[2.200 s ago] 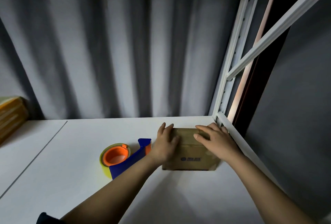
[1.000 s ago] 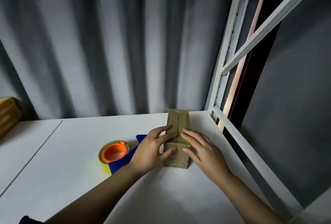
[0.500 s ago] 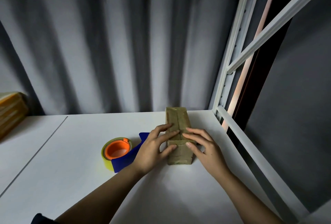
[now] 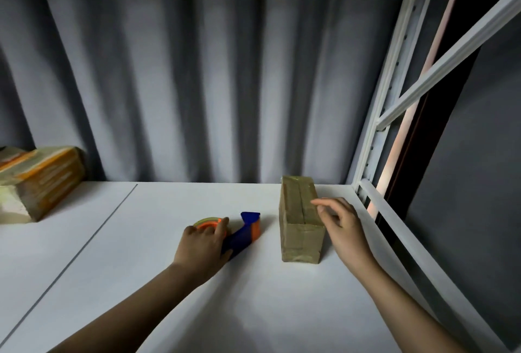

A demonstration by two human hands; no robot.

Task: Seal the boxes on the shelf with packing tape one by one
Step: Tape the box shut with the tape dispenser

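Partly hidden tape dispenser [image 4: 242,235] under left hand [image 4: 203,245], right hand [image 4: 342,223] beside box [image 4: 300,217].

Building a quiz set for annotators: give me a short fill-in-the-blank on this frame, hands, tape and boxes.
1. The left hand rests on the ____, which lies on the shelf.
2. The right hand touches the ____ side of the small brown box.
3. The tape dispenser lies to the ____ of the small brown box.
4. A second, larger box sits at the far ____ of the shelf.

Missing words: tape dispenser; right; left; left
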